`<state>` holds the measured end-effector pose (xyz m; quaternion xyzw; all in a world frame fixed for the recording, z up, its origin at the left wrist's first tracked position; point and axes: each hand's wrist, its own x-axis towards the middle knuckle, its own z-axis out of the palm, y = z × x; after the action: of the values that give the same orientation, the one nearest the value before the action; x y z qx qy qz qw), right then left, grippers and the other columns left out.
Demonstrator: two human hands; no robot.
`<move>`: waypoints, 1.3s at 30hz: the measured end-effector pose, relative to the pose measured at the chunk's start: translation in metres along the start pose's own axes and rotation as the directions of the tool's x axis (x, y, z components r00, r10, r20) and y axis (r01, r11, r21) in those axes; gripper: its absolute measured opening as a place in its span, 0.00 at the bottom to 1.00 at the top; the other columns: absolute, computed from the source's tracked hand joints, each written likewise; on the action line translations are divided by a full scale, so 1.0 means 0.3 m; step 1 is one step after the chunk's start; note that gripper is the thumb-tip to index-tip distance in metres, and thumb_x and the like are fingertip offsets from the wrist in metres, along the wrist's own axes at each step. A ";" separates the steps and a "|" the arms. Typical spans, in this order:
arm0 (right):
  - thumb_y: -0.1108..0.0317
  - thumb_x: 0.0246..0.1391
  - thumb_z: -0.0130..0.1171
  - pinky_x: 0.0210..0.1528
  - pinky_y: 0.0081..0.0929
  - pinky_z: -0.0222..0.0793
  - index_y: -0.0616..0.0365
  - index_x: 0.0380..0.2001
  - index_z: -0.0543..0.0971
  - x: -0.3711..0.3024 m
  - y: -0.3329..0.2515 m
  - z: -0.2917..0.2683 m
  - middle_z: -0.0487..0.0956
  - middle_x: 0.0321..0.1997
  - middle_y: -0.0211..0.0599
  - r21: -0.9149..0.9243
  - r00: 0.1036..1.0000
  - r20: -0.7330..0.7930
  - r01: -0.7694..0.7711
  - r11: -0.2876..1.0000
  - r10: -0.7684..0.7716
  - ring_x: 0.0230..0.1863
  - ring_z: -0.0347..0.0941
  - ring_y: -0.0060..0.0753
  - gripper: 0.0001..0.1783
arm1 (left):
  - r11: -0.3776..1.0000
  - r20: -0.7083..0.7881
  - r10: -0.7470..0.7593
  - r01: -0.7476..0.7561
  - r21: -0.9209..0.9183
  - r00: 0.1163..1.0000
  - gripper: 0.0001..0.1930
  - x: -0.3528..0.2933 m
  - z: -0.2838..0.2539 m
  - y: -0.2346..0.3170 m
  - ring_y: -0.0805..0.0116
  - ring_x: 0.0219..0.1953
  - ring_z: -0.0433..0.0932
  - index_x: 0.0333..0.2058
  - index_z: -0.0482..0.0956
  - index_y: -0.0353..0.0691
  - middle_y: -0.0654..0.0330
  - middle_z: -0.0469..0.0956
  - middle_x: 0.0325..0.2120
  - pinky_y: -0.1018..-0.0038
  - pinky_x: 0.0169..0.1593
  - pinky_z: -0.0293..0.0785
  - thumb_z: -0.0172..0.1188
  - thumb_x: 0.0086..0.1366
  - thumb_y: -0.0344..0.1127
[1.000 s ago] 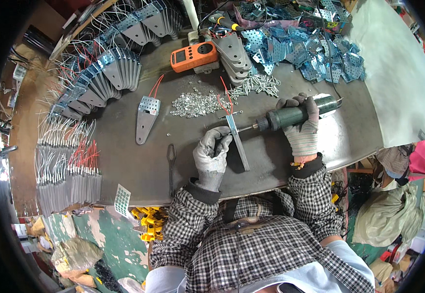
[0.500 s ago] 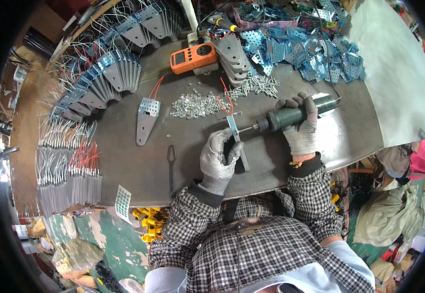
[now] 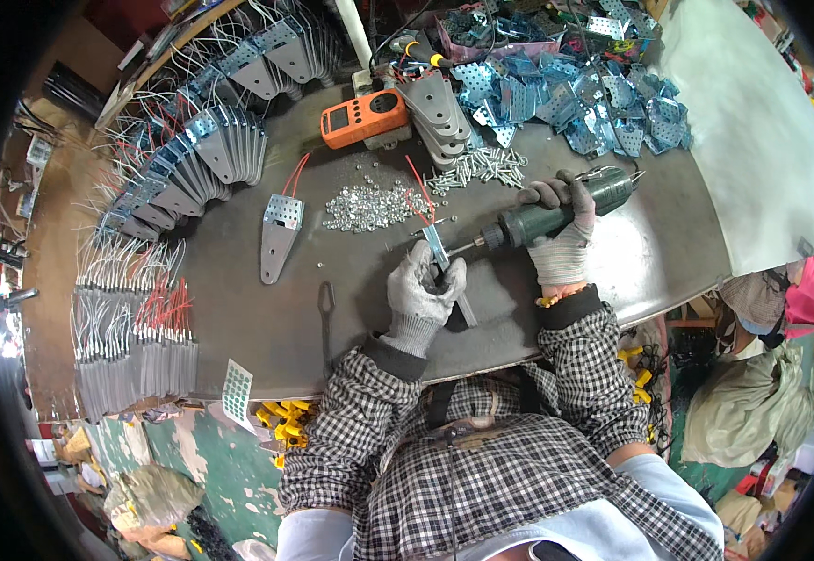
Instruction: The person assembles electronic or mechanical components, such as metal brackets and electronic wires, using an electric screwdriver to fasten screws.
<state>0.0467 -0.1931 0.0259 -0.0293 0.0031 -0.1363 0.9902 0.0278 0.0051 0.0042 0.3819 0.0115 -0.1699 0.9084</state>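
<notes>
- Strips of thin grey material with white and red leads lie bundled at the near left of the dark metal tabletop.
- Rows of grey tapered plates with blue perforated brackets fan out beyond them, far left.
- White card with green dots sits at the near edge.
- Single grey tapered plate with a perforated bracket and red wires lies flat.
- Orange handheld meter with a dark screen, far side; its lettering is too small to read.
- Silver nuts are heaped nearer.
- Left hand, grey-gloved, pinches the edge-on grey plate with a bluish metal bracket and red wires, at mid-table, tilted.
- Silver screws lie beyond.
- Right hand, also gloved, wraps around the dark-green cylindrical power screwdriver, its bit at the bracket.
- Blue perforated brackets pile up, far right.
</notes>
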 end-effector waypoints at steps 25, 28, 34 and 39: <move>0.67 0.54 0.65 0.58 0.43 0.66 0.60 0.52 0.68 -0.094 -0.056 0.006 0.70 0.33 0.28 -0.137 0.997 -0.068 0.034 0.990 -0.044 0.36 0.69 0.29 0.25 | -0.029 0.526 0.256 -0.537 0.843 0.811 0.08 -0.159 -0.014 0.113 0.50 0.68 0.56 0.16 0.73 0.34 0.49 0.63 0.65 0.65 0.63 0.59 0.65 0.48 0.23; 0.67 0.54 0.65 0.58 0.44 0.66 0.60 0.51 0.69 -0.097 -0.049 -0.004 0.70 0.33 0.28 -0.092 0.995 -0.093 0.027 0.995 -0.035 0.36 0.69 0.29 0.24 | 0.108 0.486 0.223 -0.517 0.849 0.845 0.10 -0.138 0.009 0.163 0.54 0.61 0.67 0.26 0.74 0.35 0.51 0.68 0.60 0.64 0.60 0.65 0.68 0.51 0.28; 0.66 0.53 0.66 0.57 0.45 0.67 0.60 0.50 0.69 -0.096 -0.044 -0.004 0.70 0.32 0.28 -0.078 0.994 -0.101 0.030 0.997 -0.038 0.36 0.69 0.29 0.23 | 0.337 0.496 0.204 -0.536 0.774 0.844 0.36 -0.065 -0.019 0.150 0.62 0.55 0.72 0.52 0.73 0.37 0.56 0.72 0.52 0.67 0.59 0.66 0.78 0.44 0.39; 0.67 0.53 0.66 0.56 0.44 0.68 0.59 0.50 0.69 -0.106 -0.024 0.021 0.69 0.32 0.28 -0.145 0.982 -0.176 0.049 0.988 -0.075 0.35 0.69 0.28 0.24 | 0.496 0.380 0.140 -0.397 0.772 0.914 0.31 -0.068 -0.020 0.153 0.62 0.57 0.70 0.49 0.76 0.36 0.56 0.72 0.52 0.67 0.62 0.64 0.77 0.46 0.38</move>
<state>0.0142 -0.1910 0.0326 -0.0864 0.1017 -0.1687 0.9766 0.0240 0.0451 0.0346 0.7384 -0.2536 -0.0595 0.6221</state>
